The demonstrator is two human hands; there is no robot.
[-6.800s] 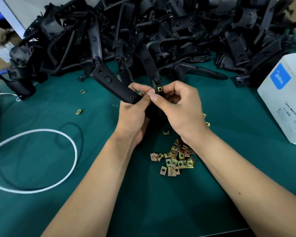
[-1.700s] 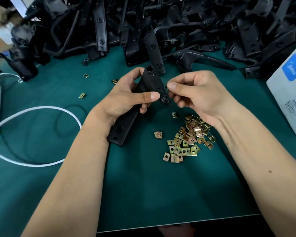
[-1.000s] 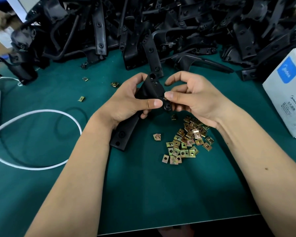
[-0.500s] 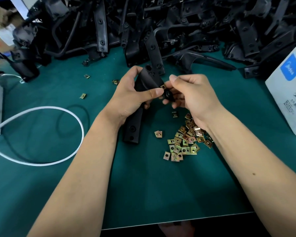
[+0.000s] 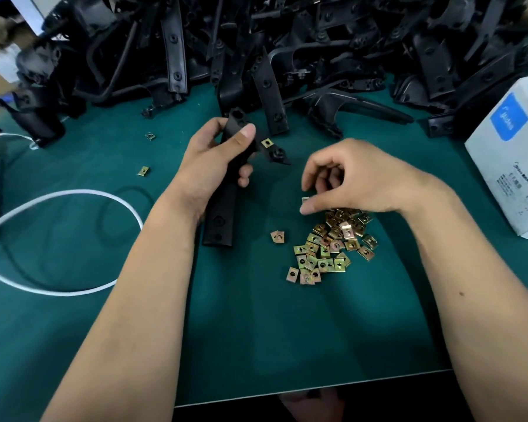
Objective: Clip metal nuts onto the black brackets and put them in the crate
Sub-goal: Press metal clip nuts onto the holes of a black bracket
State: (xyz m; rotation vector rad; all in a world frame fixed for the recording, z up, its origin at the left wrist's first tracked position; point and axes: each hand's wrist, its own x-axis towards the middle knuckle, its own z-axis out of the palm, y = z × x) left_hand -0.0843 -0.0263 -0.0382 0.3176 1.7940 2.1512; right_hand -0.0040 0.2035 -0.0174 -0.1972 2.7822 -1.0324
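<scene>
My left hand (image 5: pixel 214 159) grips a long black bracket (image 5: pixel 223 208), held nearly upright with its lower end near the green mat. A brass clip nut (image 5: pixel 267 143) sits clipped on the bracket's side tab. My right hand (image 5: pixel 357 178) hovers over the far edge of a pile of brass clip nuts (image 5: pixel 329 245), thumb and forefinger pinched at a single nut (image 5: pixel 304 200). No crate is in view.
A big heap of black brackets (image 5: pixel 287 50) fills the back of the green mat (image 5: pixel 256 345). A white carton (image 5: pixel 512 159) stands at right. A white cable (image 5: pixel 73 239) loops at left. Stray nuts (image 5: pixel 143 171) lie at left; one more nut (image 5: pixel 277 236) lies beside the pile.
My right hand has left the bracket and dropped right to the nut pile. A brass nut now shows on the bracket's tab. The left hand still holds the bracket.
</scene>
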